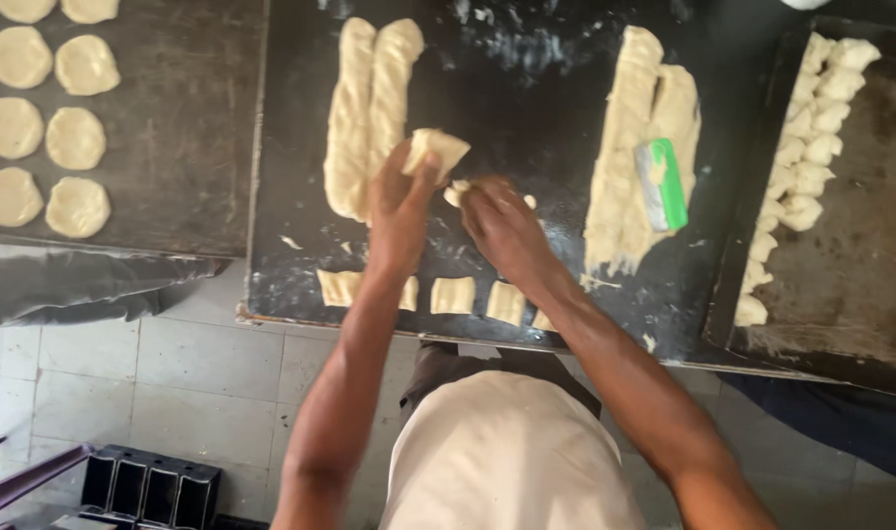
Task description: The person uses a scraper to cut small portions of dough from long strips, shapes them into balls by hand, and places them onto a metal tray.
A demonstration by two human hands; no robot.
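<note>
My left hand (pixel 401 201) holds up a folded piece of pale dough (pixel 434 149) above the dark floured work surface (pixel 527 108). My right hand (pixel 499 221) pinches a small bit of dough (pixel 457 192) just right of it. Two long dough ropes (pixel 368 108) lie behind my left hand. Several cut square dough pieces (pixel 454 294) line the near edge of the surface, below both hands.
A thick dough strip (pixel 632 147) with a green-handled scraper (pixel 661 184) on it lies at right. A tray (pixel 850 285) at far right holds shaped dough lumps (pixel 806 137). A dark tray (pixel 183 128) at left carries flat dough rounds (pixel 46 128). Black loaf tins (pixel 149 486) stand on the tiled floor.
</note>
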